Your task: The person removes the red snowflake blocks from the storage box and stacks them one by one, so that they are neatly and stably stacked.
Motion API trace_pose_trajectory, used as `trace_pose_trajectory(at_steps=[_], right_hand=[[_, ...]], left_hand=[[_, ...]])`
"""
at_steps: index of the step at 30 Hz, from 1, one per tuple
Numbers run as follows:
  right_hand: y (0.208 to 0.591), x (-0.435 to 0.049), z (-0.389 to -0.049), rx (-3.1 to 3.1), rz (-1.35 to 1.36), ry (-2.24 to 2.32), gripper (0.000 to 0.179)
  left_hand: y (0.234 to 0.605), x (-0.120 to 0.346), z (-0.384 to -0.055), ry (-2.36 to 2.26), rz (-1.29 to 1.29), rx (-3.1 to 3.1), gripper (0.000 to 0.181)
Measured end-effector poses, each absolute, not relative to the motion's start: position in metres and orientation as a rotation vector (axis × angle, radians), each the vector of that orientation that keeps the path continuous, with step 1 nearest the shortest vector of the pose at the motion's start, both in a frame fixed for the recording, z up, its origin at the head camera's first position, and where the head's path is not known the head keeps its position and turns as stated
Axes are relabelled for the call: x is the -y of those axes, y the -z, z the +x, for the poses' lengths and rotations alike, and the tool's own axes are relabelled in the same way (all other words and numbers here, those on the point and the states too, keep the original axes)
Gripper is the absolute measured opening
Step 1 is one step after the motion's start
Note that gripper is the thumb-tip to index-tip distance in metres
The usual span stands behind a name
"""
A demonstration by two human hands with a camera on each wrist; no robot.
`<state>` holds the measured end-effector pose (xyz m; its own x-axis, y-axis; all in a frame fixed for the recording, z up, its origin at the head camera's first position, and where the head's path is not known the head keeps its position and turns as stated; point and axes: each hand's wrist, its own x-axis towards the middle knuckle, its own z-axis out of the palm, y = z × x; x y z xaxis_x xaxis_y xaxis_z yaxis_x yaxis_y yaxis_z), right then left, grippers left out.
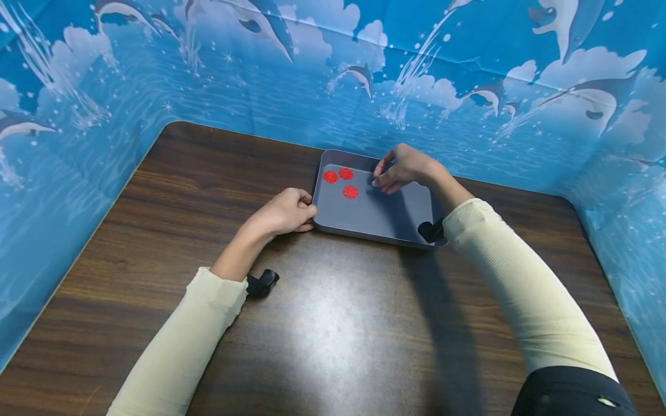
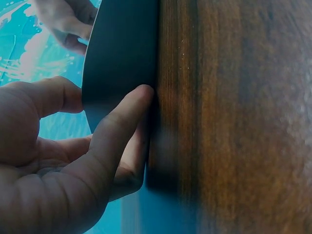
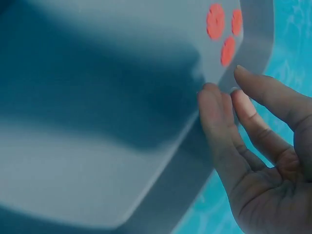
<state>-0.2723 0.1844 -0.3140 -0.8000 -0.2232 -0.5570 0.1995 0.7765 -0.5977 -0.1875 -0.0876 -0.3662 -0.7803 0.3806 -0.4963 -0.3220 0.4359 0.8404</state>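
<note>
A grey rectangular tray (image 1: 359,222) with low raised walls lies on the table. Three flat red discs with notched edges, one of them a red disc (image 1: 350,192), rest inside near its left end. At the tray's left edge my left hand (image 1: 288,212) pinches the wall. In the left wrist view the thumb touches the rim and other fingers press the dark outer side (image 2: 124,53). Over the tray, right of the discs, hovers my right hand (image 1: 408,167), its fingers bent loosely. Between its separated fingertips (image 3: 210,100) I make out no object.
The brown wood-grain table (image 1: 208,173) has rounded far corners. A blue curtain (image 1: 291,86) printed with dolphins hangs around its back and sides. Black wrist devices, such as the left wrist device (image 1: 262,283), stick out under both wrists. My right arm casts a shadow across the tray.
</note>
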Motion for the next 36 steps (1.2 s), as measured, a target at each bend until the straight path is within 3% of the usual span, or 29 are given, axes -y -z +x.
trace_pose_trajectory(at_steps=[11,18,36], right_hand=[[0.339,-0.149,-0.275,-2.312,-0.018,0.897,0.021],[0.337,-0.134,-0.276,-2.375,-0.036,0.710,0.032],[0.339,-0.131,-0.277,-2.383,0.047,0.765,0.019]], left_hand=[[0.365,0.088,-0.188,-1.389,0.047,-2.027,0.060],[0.365,0.087,-0.189,-1.379,0.032,-2.043,0.060],[0.365,0.086,-0.188,-1.403,0.018,-2.027,0.060]])
